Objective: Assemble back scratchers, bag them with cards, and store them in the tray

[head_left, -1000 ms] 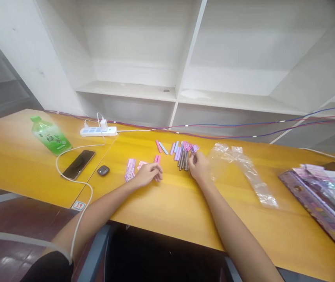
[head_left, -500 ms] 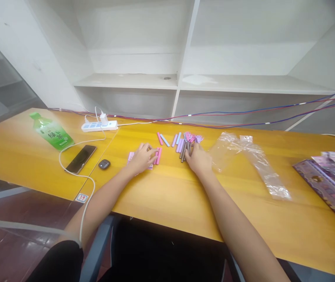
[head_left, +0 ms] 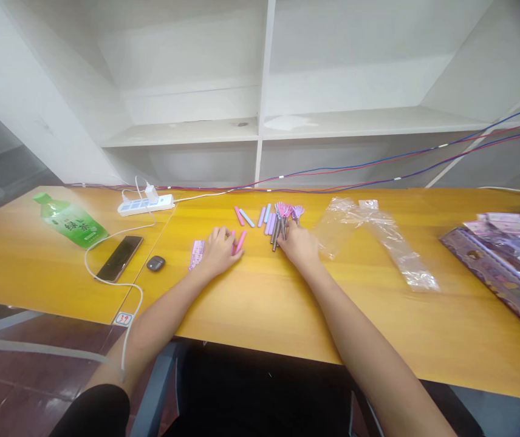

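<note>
My left hand (head_left: 218, 252) rests on the table with its fingers loosely spread and its thumb apart. It covers part of the pink tubes; one pink tube (head_left: 240, 241) lies tilted beside it. A pink-and-white printed card (head_left: 197, 254) lies left of that hand. My right hand (head_left: 300, 244) has its fingers curled around the metal rods of several small back scratchers (head_left: 276, 233), whose hand-shaped heads (head_left: 283, 210) are pink and purple. Its fingertips are partly hidden. Purple tubes (head_left: 270, 224) lie just left of the rods. Farther left are a blue tube (head_left: 246, 218) and another pink tube (head_left: 239, 216).
Clear plastic bags (head_left: 383, 237) lie to the right, and a purple box (head_left: 497, 273) with packets stands at far right. On the left are a green bottle (head_left: 71, 221), a phone (head_left: 120, 259), a black earbud case (head_left: 155, 263), a power strip (head_left: 146, 205) and a white cable (head_left: 114, 282).
My left hand has shifted nearer and turned, uncovering more of the printed card; the pink tube beside it is more tilted. My right hand stays at the rods. The camera view has turned slightly.
</note>
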{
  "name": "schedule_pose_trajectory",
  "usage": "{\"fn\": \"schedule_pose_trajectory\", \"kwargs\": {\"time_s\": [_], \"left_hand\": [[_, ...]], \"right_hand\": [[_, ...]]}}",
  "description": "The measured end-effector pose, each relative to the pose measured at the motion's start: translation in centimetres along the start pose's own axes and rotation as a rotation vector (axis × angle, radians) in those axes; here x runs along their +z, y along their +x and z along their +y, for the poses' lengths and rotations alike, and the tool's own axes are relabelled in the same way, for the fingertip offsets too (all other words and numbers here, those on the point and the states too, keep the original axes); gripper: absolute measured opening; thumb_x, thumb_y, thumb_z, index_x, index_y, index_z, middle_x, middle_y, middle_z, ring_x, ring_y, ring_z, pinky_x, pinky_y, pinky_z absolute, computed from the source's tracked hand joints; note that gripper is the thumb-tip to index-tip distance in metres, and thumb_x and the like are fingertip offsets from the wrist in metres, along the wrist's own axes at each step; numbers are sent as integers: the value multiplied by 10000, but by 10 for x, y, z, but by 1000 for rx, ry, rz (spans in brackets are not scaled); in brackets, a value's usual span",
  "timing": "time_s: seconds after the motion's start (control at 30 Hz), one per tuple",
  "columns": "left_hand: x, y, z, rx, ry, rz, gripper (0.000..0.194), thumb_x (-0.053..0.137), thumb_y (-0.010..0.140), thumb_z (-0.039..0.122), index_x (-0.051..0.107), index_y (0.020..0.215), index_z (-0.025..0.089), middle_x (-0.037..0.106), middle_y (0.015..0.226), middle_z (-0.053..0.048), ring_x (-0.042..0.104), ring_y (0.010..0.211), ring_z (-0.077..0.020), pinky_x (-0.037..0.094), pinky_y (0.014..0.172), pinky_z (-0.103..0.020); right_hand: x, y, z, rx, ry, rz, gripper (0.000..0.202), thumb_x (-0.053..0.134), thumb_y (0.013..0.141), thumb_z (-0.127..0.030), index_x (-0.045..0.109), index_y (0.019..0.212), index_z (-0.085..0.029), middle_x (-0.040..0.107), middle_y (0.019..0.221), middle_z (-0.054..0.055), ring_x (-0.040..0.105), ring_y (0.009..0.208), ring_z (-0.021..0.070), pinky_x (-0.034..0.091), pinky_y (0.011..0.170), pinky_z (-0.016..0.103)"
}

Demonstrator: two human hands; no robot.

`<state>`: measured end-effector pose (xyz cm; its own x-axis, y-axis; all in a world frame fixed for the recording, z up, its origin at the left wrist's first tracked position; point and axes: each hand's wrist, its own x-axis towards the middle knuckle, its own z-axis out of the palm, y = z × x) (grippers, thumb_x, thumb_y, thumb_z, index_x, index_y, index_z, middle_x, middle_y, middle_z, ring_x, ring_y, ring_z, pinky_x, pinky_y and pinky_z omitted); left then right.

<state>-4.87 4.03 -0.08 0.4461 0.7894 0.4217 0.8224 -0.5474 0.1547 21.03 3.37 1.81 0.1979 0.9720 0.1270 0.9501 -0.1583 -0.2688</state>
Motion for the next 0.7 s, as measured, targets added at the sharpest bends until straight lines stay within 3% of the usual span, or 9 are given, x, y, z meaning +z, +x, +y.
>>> {"fn": "schedule_pose_trajectory", "kwargs": {"time_s": [0.17, 0.33, 0.47, 0.6, 0.7], "left_hand": [[0, -1, 2, 3, -3, 19, 77, 643, 890, 226, 679, 944, 184, 577, 1101, -142, 484, 1064, -312, 450, 903, -440], [-7, 0, -2, -7, -128, 61, 80, 580, 934, 223, 650, 942, 184, 582, 1083, -126, 489, 1045, -288, 444, 929, -433], [-14, -2, -7, -62, -363, 14, 342, 392, 1058, 329, 571, 791, 213, 591, 906, -74, 510, 922, -242, 437, 907, -408], [-15, -7, -7, -163, -647, -15, 511, 283, 1095, 445, 461, 670, 225, 537, 697, -22, 518, 728, -189, 433, 766, -333], [-14, -9, -6, -241, -727, 21, 491, 318, 1084, 488, 490, 710, 219, 533, 667, 5, 499, 632, -153, 389, 648, -292]], "right_hand": [[-4, -4, -2, 15, 25, -21, 412, 579, 964, -378, 590, 1322, -175, 748, 1024, 165, 731, 938, 316, 521, 814, 383], [-5, -7, 2, -10, 201, 40, 680, 642, 896, -351, 452, 1529, -192, 751, 933, 109, 710, 822, 275, 500, 757, 347], [-2, -11, 9, -53, 575, 65, 796, 641, 830, -318, 415, 1578, -165, 660, 768, -15, 622, 696, 183, 468, 682, 280], [2, -12, 12, -140, 862, 137, 744, 608, 805, -300, 476, 1527, -179, 465, 654, -92, 452, 587, 124, 386, 590, 242], [7, -9, 13, -177, 1022, 179, 516, 577, 855, -337, 582, 1348, -183, 402, 645, -94, 374, 559, 113, 337, 555, 238]]}}
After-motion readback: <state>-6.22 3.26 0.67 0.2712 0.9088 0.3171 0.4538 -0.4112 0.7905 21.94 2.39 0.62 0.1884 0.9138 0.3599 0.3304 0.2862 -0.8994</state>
